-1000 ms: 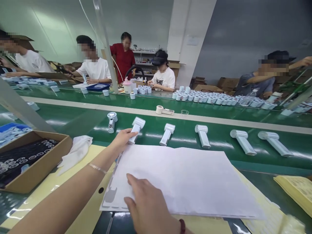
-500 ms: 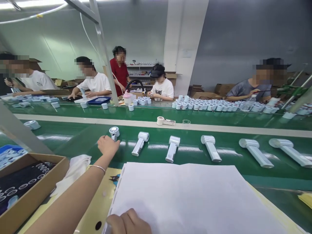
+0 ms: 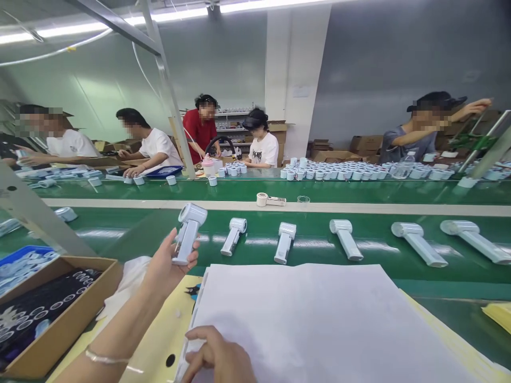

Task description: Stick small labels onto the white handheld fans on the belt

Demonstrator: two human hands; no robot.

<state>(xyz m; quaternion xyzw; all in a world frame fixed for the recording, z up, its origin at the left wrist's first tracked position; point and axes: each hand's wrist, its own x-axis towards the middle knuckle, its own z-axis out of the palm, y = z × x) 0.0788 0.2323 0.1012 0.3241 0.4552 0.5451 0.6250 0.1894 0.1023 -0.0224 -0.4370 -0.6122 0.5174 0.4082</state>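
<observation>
My left hand [image 3: 170, 266] is closed around the handle of a pale blue handheld fan body [image 3: 187, 236], which has a round, hollow head. It is held up over the near side of the green belt, head upward. My right hand [image 3: 223, 354] rests at the lower left edge of a large sheet of white paper [image 3: 311, 319], its fingers bent and apart with nothing seen in them. Similar fan bodies lie spaced out on the belt, the closest being one [image 3: 234, 236] just right of my left hand and another [image 3: 285, 243] beyond it.
At left, a cardboard box [image 3: 64, 324] holds dark pieces with rings, beside a blue tray [image 3: 24, 258]. Cutters [image 3: 192, 290] lie by the paper. A metal post [image 3: 167, 96] rises at left. Across the belt [image 3: 131, 226], several people work behind rows of round parts [image 3: 339, 170].
My left hand has lifted the fan body off the belt and turned it upright. My right hand's fingers have spread from a curl. The camera view has tilted up slightly.
</observation>
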